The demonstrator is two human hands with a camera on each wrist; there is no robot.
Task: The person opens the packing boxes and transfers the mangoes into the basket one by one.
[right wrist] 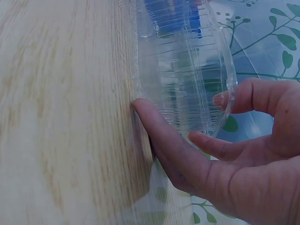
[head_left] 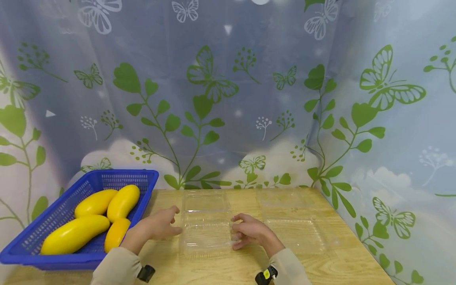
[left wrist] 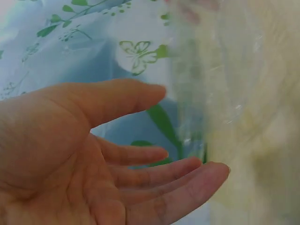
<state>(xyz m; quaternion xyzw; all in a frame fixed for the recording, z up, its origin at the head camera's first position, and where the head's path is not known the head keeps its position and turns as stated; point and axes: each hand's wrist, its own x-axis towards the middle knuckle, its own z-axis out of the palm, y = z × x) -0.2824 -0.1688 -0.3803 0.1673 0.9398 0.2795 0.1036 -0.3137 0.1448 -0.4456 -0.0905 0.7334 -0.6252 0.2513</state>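
Observation:
A clear plastic hinged box [head_left: 206, 233] lies unfolded on the wooden table, its lid half [head_left: 206, 201] toward the curtain. My left hand [head_left: 162, 224] is at its left side, fingers extended and apart, nothing in it. In the left wrist view, the thumb and fingers of that left hand [left wrist: 112, 154] are spread just short of blurred clear plastic. On the opposite side, my right hand [head_left: 253, 231] has its fingertips at the box's right edge. In the right wrist view, loosely bent fingers [right wrist: 253, 96] overlap the ribbed box's rim [right wrist: 229, 70], with the thumb low by the tabletop.
To the right lies a second clear unfolded box [head_left: 295, 237]. At left, a blue plastic basket [head_left: 147, 186] contains several yellow mango-shaped fruits [head_left: 76, 233]; my left forearm overlaps its near right corner. A butterfly-and-leaf curtain [head_left: 228, 118] borders the table's back and right sides.

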